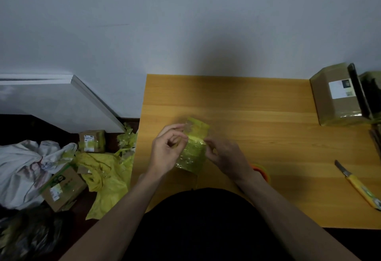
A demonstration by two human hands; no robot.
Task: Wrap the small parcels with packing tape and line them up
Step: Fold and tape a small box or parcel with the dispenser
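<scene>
A small parcel [193, 147] wrapped in glossy yellow-green tape was held just above the wooden surface [268, 137], near its front-left part, between both hands. The left hand [167, 149] had its fingers curled, pinching the parcel's upper left edge, where a bit of clear film stuck up. The right hand [224, 157] gripped the parcel's right side with curled fingers. Part of an orange tape roll [261, 171] showed on the surface just behind the right wrist.

At the far right corner of the surface stood a taped brown box [338, 95] bearing a white label [341, 89]; its print was too small and blurred to read. A yellow-handled knife [358, 184] lay near the right edge, well apart from the hands.

On the floor to the left lay two cardboard boxes, one [91, 141] farther off and one [61, 188] nearer, each with a white label that could not be read, among crumpled yellow plastic [107, 178] and a white bag [24, 165].
</scene>
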